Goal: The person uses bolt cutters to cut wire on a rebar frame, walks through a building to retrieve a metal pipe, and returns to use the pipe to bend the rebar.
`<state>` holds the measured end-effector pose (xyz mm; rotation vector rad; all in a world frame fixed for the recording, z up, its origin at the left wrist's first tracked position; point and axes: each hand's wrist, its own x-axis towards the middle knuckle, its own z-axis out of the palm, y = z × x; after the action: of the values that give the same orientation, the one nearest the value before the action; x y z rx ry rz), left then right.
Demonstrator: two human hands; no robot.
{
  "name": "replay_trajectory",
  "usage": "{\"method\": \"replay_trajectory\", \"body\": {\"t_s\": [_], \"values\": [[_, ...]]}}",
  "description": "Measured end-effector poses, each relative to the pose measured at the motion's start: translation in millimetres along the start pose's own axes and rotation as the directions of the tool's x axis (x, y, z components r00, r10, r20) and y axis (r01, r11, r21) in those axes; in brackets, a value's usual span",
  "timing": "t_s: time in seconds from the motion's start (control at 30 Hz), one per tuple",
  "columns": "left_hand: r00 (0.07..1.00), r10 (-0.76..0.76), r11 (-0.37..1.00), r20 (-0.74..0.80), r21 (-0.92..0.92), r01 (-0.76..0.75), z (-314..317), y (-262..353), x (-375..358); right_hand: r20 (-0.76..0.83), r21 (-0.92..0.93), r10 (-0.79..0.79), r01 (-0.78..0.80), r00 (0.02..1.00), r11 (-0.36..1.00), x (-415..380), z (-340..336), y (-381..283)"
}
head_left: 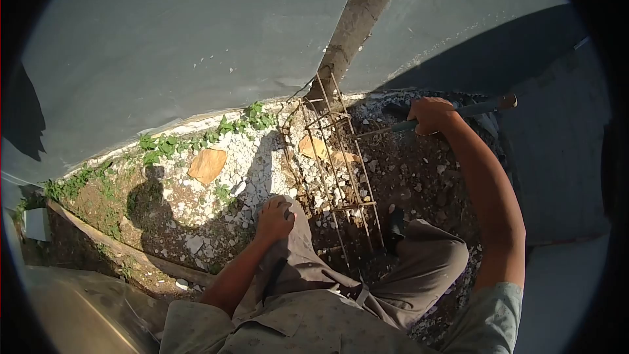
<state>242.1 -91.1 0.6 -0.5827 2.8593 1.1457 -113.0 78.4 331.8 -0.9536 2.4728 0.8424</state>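
Note:
My right hand [434, 116] is closed around a long bar-like tool [485, 106] with a greenish section and a brown far end. Its thin tip points left, right at the side of a rebar cage [350, 169]. This cage of thin rusty bars and cross ties runs from the wall down between my legs. Over my left knee, my left hand [274, 220] is closed, fingers curled, with a small dark spot at them; I cannot tell what it holds. The cage's near end is low, by my shoe [395, 223].
A grey wall [216, 33] rises ahead, with a rough concrete strip [367, 13] in line with the cage. White rubble [246, 157], a flat tan piece [208, 166] and green weeds [160, 147] lie left. A long board [124, 249] edges the ground; dark soil [419, 177] lies right.

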Motion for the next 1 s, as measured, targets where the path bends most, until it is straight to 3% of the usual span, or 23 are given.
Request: {"method": "replay_trajectory", "body": {"t_s": [0.2,0.3,0.4,0.5,0.8,1.0], "values": [[1.0,0.006,1.0,-0.03,-0.015,-0.007,7.7,-9.5,2.4,0.114,-0.118,-0.057,0.071,0.992,0.99,8.4,-30.1,-17.1],[0.999,0.005,0.999,-0.034,-0.038,-0.007,4.9,-6.0,6.0,0.087,0.04,-0.061,0.057,0.994,0.998,4.2,-14.0,-3.1],[1.0,0.002,0.999,-0.02,-0.04,-0.003,4.1,-3.2,4.9,0.236,0.055,0.169,-0.187,0.957,0.981,7.2,-13.8,-6.4],[1.0,-0.016,1.0,-0.005,-0.012,0.016,0.2,0.3,6.2,-0.065,-0.089,0.152,-0.157,0.986,0.984,27.2,19.4,1.4],[0.994,-0.105,0.994,0.03,0.041,0.104,0.3,8.0,16.3,-0.078,-0.04,0.175,-0.178,0.982,0.983,89.1,12.6,19.4],[0.99,-0.139,0.989,0.02,0.043,0.138,4.9,8.6,22.5,-0.147,-0.024,-0.003,-0.001,0.989,1.0,150.9,9.5,-4.1]]}}
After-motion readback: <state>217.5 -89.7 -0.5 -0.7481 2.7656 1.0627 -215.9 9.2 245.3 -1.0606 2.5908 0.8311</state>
